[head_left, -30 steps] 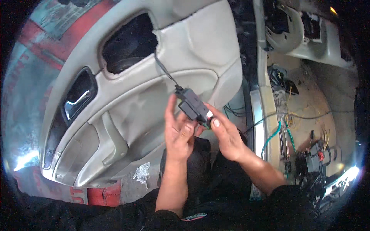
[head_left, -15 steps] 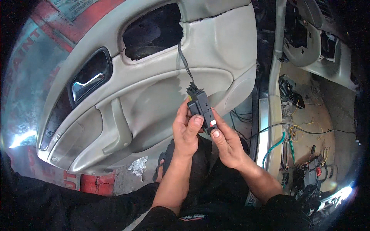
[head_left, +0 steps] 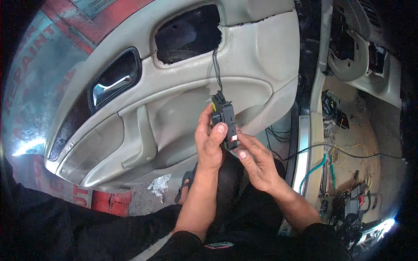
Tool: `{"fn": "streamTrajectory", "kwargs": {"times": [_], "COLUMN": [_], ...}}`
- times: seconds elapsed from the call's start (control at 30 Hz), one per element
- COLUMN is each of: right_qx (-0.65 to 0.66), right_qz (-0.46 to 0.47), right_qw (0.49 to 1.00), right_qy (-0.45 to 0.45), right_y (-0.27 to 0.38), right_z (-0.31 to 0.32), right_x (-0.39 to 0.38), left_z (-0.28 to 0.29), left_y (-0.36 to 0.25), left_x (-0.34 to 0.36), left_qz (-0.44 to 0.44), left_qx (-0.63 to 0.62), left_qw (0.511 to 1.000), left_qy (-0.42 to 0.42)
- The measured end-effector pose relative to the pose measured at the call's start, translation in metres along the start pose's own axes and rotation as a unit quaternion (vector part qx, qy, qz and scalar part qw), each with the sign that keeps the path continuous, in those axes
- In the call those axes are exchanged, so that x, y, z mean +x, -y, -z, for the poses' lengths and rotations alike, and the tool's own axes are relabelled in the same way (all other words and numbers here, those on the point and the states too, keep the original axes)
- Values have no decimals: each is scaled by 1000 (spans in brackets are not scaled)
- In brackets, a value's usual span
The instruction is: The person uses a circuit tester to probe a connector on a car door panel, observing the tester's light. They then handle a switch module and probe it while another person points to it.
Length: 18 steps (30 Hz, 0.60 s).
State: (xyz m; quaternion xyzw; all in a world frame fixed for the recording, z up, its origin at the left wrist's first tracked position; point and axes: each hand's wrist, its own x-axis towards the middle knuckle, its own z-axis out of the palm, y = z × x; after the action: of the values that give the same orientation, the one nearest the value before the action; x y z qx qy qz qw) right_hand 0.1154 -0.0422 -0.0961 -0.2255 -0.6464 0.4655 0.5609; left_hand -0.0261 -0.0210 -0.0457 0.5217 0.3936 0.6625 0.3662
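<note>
Two hands pinch one black switch module: left hand wraps its body, thumb pressed on the face; right hand fingertips nip the lower end. Likely light, rigid plastic, tethered by a grey wire; best held by its sides. Behind, grey door panel. Since half a second ago, module sits more upright.

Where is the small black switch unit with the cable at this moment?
In the head view the black switch unit is near the middle, held between the left hand and right hand, in front of the grey door panel, below its dark opening.
</note>
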Motion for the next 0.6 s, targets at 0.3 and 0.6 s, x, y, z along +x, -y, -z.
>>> {"fn": "streamTrajectory", "kwargs": {"times": [0.3, 0.6], "right_qx": [-2, -18], "right_qz": [-163, -195], "right_qw": [976, 976], "right_qy": [-142, -94], "right_y": [-118, -118], "right_z": [7, 10], "right_x": [-16, -18], "left_z": [5, -12], "left_y": [0, -6], "left_x": [4, -3], "left_qz": [-98, -140], "left_qx": [102, 311], "left_qw": [988, 933], "left_qy": [-68, -114]}}
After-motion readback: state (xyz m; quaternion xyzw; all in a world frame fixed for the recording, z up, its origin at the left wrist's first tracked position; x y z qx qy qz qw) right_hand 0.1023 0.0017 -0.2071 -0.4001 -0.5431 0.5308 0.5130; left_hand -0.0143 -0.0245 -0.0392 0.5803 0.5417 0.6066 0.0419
